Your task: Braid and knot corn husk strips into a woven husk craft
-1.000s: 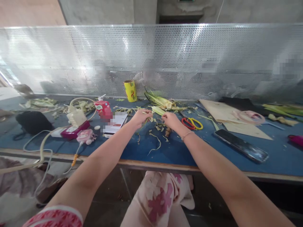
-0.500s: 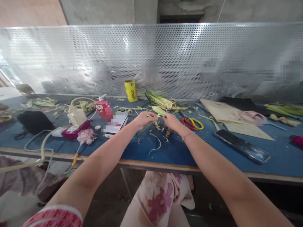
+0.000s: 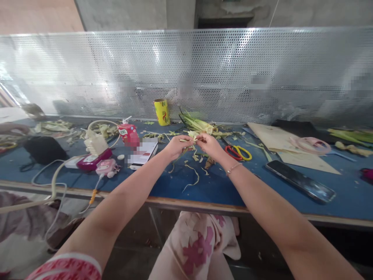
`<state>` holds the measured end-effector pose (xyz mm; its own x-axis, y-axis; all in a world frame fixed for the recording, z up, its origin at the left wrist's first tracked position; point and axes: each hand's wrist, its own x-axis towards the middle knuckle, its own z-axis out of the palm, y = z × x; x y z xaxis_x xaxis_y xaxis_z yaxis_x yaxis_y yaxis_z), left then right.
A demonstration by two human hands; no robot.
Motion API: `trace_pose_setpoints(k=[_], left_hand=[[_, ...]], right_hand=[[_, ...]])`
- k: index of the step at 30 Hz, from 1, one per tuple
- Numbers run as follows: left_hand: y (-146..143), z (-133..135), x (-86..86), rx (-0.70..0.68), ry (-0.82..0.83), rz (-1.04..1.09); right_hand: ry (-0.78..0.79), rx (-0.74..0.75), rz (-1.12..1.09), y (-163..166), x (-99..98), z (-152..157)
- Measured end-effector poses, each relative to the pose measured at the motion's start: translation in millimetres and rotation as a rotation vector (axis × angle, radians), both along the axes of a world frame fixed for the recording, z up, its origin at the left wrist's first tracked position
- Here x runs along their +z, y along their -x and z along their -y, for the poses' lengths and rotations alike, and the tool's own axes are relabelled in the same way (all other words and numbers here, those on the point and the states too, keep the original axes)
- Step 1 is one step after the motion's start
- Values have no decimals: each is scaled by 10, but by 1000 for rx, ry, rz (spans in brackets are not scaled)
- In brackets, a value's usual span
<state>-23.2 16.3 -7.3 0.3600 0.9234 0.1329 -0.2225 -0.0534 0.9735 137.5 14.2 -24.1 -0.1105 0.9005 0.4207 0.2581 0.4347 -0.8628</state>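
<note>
Over the middle of the blue table, my left hand (image 3: 178, 146) is closed in a pinch on a pale yellow-green leaf piece (image 3: 192, 134). My right hand (image 3: 209, 144) meets it from the right, its fingertips pinched on the same piece. The fingers hide part of the leaf. Just behind them lies a bundle of green stalks with pale leaves (image 3: 201, 125). Small pale scraps and a long thin strip (image 3: 194, 177) are scattered below my hands. A brown stub (image 3: 209, 162) lies beneath my right wrist.
Scissors with red and yellow handles (image 3: 239, 153) lie right of my hands, near a phone (image 3: 300, 181) and cardboard (image 3: 271, 136). Leftward are a white-screened device (image 3: 145, 151), a red drink carton (image 3: 129, 135) and a cabled power strip (image 3: 93, 159). A yellow roll (image 3: 162, 112) stands before the perforated metal screen (image 3: 110, 70).
My right hand has turned and its fingers have opened out from a tighter fist. The long pale leaf between my hands now shows as a smaller, crumpled piece. Another person's arm appears at far left.
</note>
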Motion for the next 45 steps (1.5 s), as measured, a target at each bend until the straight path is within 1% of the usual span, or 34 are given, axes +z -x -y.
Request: trace_pose_setpoints(k=[5,9,13,19,22,26,29,32,35,40,45], left_hand=[[-37,-22,-38,69,-37,-25],[-43,-34,-48,82,-58,-40],[-35,-32,-40,71,-48,-31],[-32,-38,-18,75,-3,24],[-22,-44,-2,78,1,57],[-6,-56,10,95,-4,72],[-5,-55,14,112,2,54],[-10,-36,22,129,0,40],[-14,-13,30,115,-8,13],[-10,-27,22,117,-4,36],[-10,-57,1,110,-15,41]], right_hand=[[-110,-108,171,-18,63,61],[-165,-193,262,17,82,109],[-176,-157,285,30,85,125],[-140,-125,274,1,97,132],[-121,-112,305,-2,90,122],[-85,-109,346,6,89,121],[-65,-136,368,5,110,140],[-85,-202,403,-8,125,150],[-136,-252,450,-32,109,129],[-183,-271,562,-73,53,72],[-204,-254,643,-97,7,30]])
